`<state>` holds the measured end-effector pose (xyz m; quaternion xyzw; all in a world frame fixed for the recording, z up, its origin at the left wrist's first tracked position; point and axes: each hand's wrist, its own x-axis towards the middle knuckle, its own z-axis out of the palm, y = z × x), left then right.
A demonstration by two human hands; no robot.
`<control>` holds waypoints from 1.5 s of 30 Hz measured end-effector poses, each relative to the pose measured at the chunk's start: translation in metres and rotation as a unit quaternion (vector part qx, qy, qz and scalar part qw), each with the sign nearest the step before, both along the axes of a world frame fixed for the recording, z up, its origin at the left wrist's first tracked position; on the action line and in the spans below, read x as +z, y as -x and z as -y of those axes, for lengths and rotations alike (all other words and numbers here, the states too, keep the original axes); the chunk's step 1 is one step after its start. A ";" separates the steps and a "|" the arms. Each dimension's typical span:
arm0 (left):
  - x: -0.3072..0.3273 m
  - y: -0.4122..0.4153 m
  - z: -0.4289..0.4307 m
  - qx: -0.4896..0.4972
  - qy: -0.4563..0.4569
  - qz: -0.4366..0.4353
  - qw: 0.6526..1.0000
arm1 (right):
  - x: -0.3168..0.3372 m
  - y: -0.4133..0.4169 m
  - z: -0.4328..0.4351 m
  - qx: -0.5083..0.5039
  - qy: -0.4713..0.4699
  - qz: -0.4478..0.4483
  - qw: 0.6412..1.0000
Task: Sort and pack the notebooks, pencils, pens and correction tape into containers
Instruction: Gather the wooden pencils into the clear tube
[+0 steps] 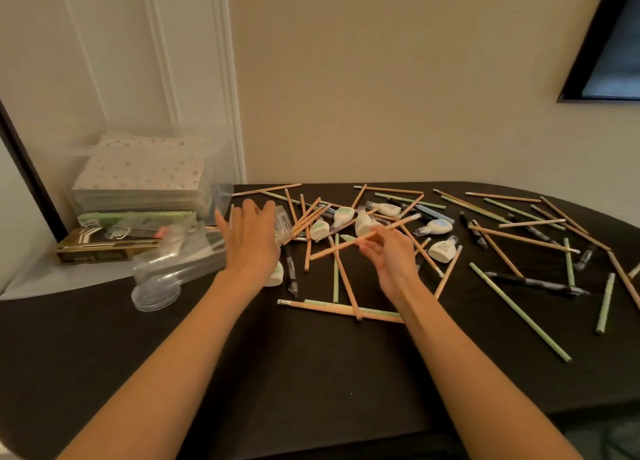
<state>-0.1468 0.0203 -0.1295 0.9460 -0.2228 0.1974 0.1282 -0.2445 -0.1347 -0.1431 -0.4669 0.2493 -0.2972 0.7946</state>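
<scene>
Notebooks (pixel 138 172) sit stacked in the clear bin (pixel 216 155) at far left, seemingly already packed. The left hand (pixel 249 241), fingers spread and straight, holds nothing and reaches beside a clear jar (pixel 283 224), probably to steady it. The right hand (pixel 393 262) pinches a tan pencil (pixel 339 247) above the heap. Crossed pencils (pixel 519 311), pens (pixel 533 281) and correction tapes (pixel 438 226) crowd the table (pixel 311 373).

Blurred clear container (pixel 282 223), half-hidden correction tape (pixel 276 277)

Warm, dim yellowish light falls evenly, and the dark table (pixel 311 373) swallows nearly all shadow. The left hand (pixel 251 238) and the clear containers (pixel 166 272) beside it are smeared with blur; the wide lens bows the table's far edge.
</scene>
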 end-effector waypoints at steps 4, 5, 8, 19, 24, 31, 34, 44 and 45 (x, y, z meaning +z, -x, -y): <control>-0.019 0.013 0.008 -0.022 -0.027 0.005 0.999 | -0.004 0.000 0.002 -0.039 -0.118 0.111 0.986; -0.022 0.014 0.009 -0.029 -0.030 0.010 0.999 | -0.005 -0.003 0.003 -0.036 -0.121 0.121 0.985; -0.023 0.017 0.014 -0.043 -0.027 0.022 0.998 | -0.004 -0.015 0.000 0.019 -0.079 0.093 0.992; -0.017 -0.005 0.026 -0.043 -0.020 0.036 0.998 | 0.003 -0.051 -0.013 0.124 0.105 -0.018 0.986; -0.016 -0.029 0.026 -0.021 0.002 0.034 0.999 | 0.008 -0.069 -0.012 0.124 0.095 0.002 0.988; -0.016 -0.053 0.022 0.006 0.021 0.014 1.000 | 0.005 -0.120 -0.005 0.005 0.513 -0.330 0.792; -0.021 -0.055 0.024 0.003 0.015 0.012 1.000 | 0.005 -0.141 -0.008 0.018 0.553 -0.378 0.742; -0.026 -0.057 0.027 -0.006 0.016 0.024 1.000 | 0.008 -0.166 -0.004 0.081 0.468 -0.437 0.764; -0.027 -0.057 0.027 -0.006 0.016 0.027 0.999 | 0.008 -0.166 -0.003 0.086 0.455 -0.438 0.770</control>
